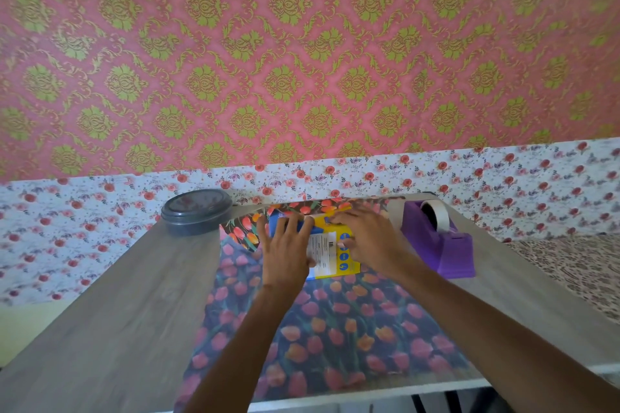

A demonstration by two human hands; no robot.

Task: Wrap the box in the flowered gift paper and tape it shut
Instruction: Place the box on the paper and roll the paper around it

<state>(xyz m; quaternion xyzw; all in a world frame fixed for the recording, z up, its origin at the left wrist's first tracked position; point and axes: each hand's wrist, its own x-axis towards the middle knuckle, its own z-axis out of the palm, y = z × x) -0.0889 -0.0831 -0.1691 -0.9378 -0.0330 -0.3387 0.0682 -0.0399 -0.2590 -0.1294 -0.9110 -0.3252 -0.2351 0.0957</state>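
Currently both hands are on the yellow-and-blue cardboard box (330, 253), which sits on the dark tulip-printed gift paper (335, 329) at the far middle of the grey wood-grain worktop (110, 305); left grip (285, 245) lies flat with fingers spread, pressing the box's left part and clasping nothing; right grip (365, 235) has bent fingers at the far edge and thumb on the label face, holding the box. Step looks like seating the box before the first fold. The paper's far end curls up behind the box and a long stretch runs toward the near edge. To do it well, square the box to the paper's edges; keep the left palm down so it doesn't skid; draw the far flap snug over the top and crease along the box edge. The purple tape dispenser (439, 238) is just right, within reach; the dark grey round lidded tin (196, 211) at left is clear of the sheet.
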